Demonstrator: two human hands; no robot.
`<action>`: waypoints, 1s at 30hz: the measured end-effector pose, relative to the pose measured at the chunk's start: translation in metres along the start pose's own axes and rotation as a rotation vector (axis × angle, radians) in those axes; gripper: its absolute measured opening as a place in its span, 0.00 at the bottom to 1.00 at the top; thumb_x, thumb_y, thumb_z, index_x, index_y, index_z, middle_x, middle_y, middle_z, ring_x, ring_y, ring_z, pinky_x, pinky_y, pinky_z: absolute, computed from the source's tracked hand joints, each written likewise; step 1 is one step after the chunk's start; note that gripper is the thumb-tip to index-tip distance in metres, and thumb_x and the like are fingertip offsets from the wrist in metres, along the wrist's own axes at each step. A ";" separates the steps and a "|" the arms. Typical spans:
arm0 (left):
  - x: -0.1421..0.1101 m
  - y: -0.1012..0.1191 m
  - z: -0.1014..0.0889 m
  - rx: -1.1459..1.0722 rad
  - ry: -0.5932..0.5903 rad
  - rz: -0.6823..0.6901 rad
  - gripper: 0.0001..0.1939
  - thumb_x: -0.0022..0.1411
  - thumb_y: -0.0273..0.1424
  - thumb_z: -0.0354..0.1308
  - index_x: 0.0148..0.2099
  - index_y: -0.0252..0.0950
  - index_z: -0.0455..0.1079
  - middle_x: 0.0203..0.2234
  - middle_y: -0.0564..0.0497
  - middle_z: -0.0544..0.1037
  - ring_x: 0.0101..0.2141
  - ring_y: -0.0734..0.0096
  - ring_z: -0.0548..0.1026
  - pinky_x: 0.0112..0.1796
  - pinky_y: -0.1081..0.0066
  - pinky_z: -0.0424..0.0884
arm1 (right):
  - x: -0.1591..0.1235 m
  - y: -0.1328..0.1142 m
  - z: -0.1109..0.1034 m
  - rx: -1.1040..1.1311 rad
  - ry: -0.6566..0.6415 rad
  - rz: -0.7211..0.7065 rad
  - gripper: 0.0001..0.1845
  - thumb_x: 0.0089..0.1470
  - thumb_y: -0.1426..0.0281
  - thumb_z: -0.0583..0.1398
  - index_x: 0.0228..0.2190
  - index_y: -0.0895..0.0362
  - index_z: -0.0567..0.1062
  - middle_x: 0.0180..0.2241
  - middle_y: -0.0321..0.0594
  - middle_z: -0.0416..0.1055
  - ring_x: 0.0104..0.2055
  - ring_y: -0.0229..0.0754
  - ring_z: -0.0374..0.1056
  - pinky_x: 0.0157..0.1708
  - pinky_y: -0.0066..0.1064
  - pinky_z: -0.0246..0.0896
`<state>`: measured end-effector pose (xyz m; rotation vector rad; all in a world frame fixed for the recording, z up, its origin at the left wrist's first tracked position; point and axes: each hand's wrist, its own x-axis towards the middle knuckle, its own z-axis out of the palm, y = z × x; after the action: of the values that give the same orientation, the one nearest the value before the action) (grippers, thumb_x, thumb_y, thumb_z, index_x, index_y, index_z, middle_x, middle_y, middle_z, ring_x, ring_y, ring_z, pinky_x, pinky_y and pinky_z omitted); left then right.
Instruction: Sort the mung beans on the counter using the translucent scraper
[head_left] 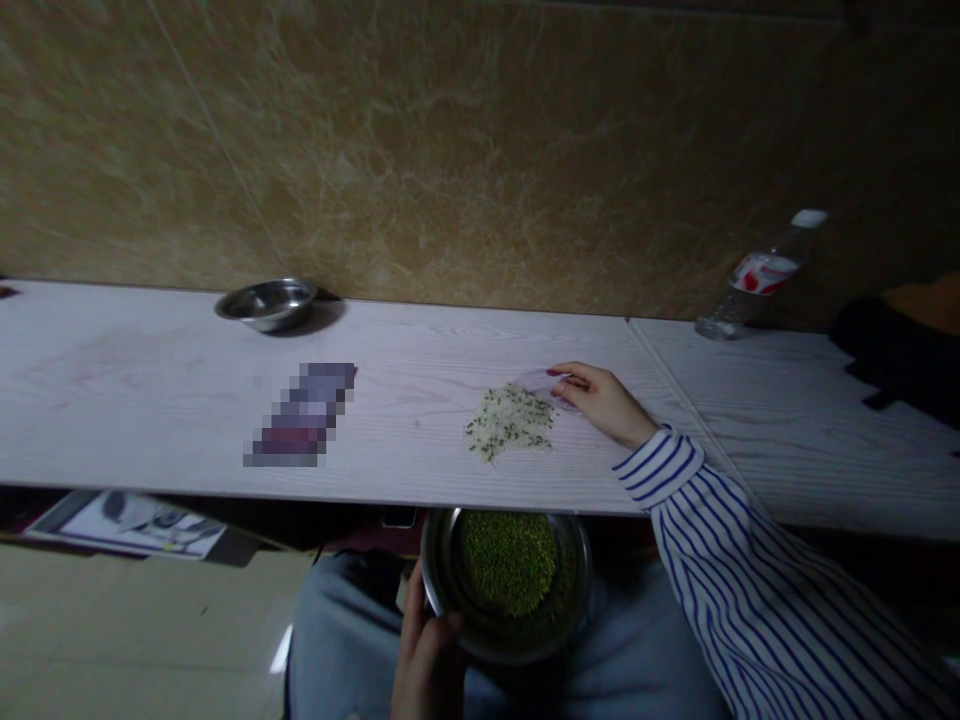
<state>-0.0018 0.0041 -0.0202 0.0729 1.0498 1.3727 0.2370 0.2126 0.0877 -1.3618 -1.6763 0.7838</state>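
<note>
My right hand [600, 400] is at the right edge of a pile of white rice-like grains [510, 418] mixed with green beans on the counter. Its fingers pinch a thin, clear, rounded plastic piece [541, 380], whose exact kind I cannot make out. A metal bowl [517, 652] rests at my lap, just below the counter's front edge, with green mung beans [517, 562] inside. The thumb of my left hand [431, 645] lies over this bowl's left rim, and the fingers wrap its outer side.
On the pale wooden counter [420, 470], a second metal bowl [271, 308] stands near the wall. A blurred-out flat object [304, 415] lies to the left of the pile. At the right back stands a clear bottle [761, 272], with dark items [900, 345] beyond it.
</note>
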 end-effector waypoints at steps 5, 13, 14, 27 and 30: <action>-0.002 0.004 0.004 -0.031 -0.036 -0.006 0.30 0.42 0.29 0.66 0.52 0.51 0.76 0.42 0.51 0.83 0.57 0.43 0.71 0.52 0.55 0.71 | -0.008 -0.005 0.001 -0.032 -0.020 0.007 0.14 0.55 0.76 0.60 0.43 0.58 0.79 0.38 0.44 0.81 0.39 0.43 0.77 0.47 0.40 0.72; -0.003 0.002 0.010 -0.062 -0.013 0.032 0.31 0.40 0.26 0.65 0.51 0.48 0.76 0.42 0.50 0.83 0.56 0.43 0.72 0.51 0.55 0.72 | -0.029 -0.012 0.004 -0.056 -0.071 -0.060 0.13 0.56 0.74 0.60 0.43 0.56 0.80 0.39 0.42 0.82 0.40 0.43 0.76 0.44 0.38 0.72; -0.003 0.002 0.011 -0.063 -0.014 0.037 0.31 0.41 0.26 0.64 0.51 0.47 0.75 0.41 0.50 0.83 0.57 0.43 0.72 0.51 0.55 0.72 | -0.033 -0.013 0.003 -0.062 -0.075 -0.063 0.13 0.56 0.74 0.60 0.43 0.56 0.81 0.39 0.42 0.82 0.40 0.43 0.76 0.44 0.38 0.72; -0.005 -0.001 0.008 -0.008 0.003 0.009 0.38 0.42 0.29 0.64 0.59 0.47 0.70 0.43 0.47 0.82 0.57 0.40 0.71 0.50 0.52 0.72 | -0.027 0.005 -0.006 -0.122 0.165 -0.003 0.14 0.53 0.74 0.61 0.42 0.58 0.80 0.37 0.44 0.81 0.38 0.45 0.77 0.43 0.38 0.71; -0.005 -0.002 0.010 -0.013 -0.008 0.016 0.39 0.41 0.29 0.64 0.60 0.47 0.70 0.44 0.47 0.82 0.57 0.40 0.71 0.52 0.51 0.70 | -0.030 0.004 -0.002 -0.107 0.129 -0.006 0.14 0.54 0.74 0.61 0.43 0.58 0.80 0.36 0.44 0.81 0.37 0.44 0.76 0.41 0.37 0.71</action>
<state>0.0064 0.0044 -0.0129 0.0776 1.0362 1.3928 0.2434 0.1838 0.0789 -1.4487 -1.6402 0.5968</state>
